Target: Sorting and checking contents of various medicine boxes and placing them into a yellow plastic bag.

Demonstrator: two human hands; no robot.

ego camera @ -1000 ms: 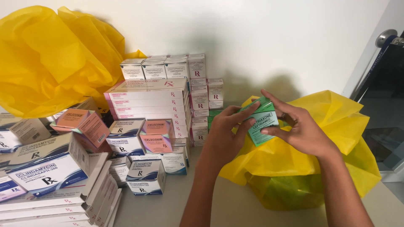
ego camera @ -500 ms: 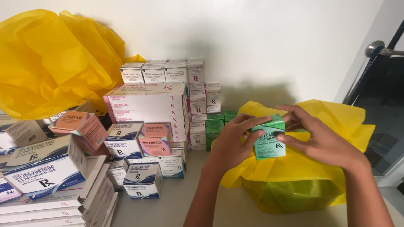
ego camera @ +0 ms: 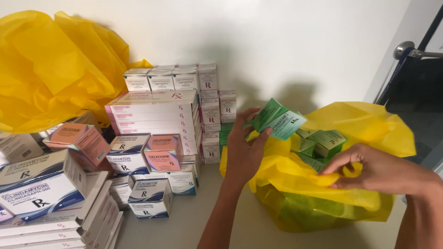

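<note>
A person's left hand (ego camera: pixel 242 150) is raised over a pale tabletop (ego camera: pixel 217 216), thumb and fingers gripping a small green box (ego camera: pixel 278 121) by its lower left end. The box is tilted, held in the air just above the left rim of an open yellow bag (ego camera: pixel 360 124) and not touching it. The right hand (ego camera: pixel 374 170) rests lower on the near side of the bag, its fingers pinching a fold of the yellow plastic. Inside the bag lie more green boxes (ego camera: pixel 323 140), loosely heaped and partly covered by the plastic; more green shows through the bag's lower wall.

To the left of the hands stands a stack of long flat pink-and-white cartons (ego camera: pixel 154 115), with a row of small white boxes (ego camera: pixel 168 78) on top along the white wall. In front of these sit two small pink boxes (ego camera: pixel 161 152) and several blue-and-white boxes (ego camera: pixel 150 198). Larger blue-and-white cartons (ego camera: pixel 39 184) fill the near left corner. A second, crumpled yellow bag (ego camera: pixel 55 69) rises at the far left. A metal door handle (ego camera: pixel 408 50) shows at the upper right.
</note>
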